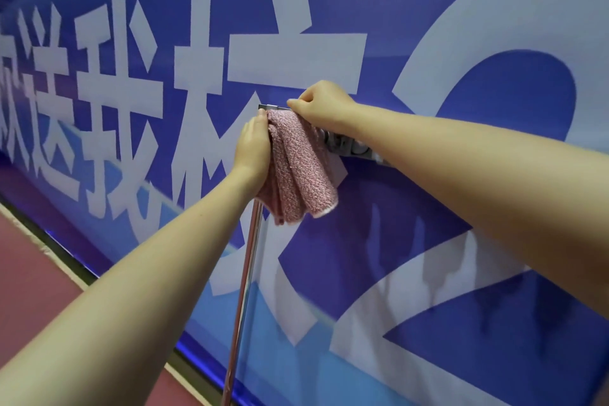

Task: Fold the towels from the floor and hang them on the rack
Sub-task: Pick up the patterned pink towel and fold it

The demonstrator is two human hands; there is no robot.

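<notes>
A folded pink towel [301, 171] hangs over the top bar of a chrome rack [246, 273], its layers drooping down in front of the wall. My left hand [252, 145] lies flat against the towel's left side, fingers straight and pointing up. My right hand [321, 104] is at the top of the rack, fingers curled and pinching the towel's upper edge by the metal bar end [270, 106]. The part of the rack behind my right forearm is mostly hidden.
A blue banner wall [428, 26] with large white characters stands right behind the rack. The rack's upright pole runs down to the floor. A reddish floor [29, 273] shows at the lower left, with a dark strip along the wall's base.
</notes>
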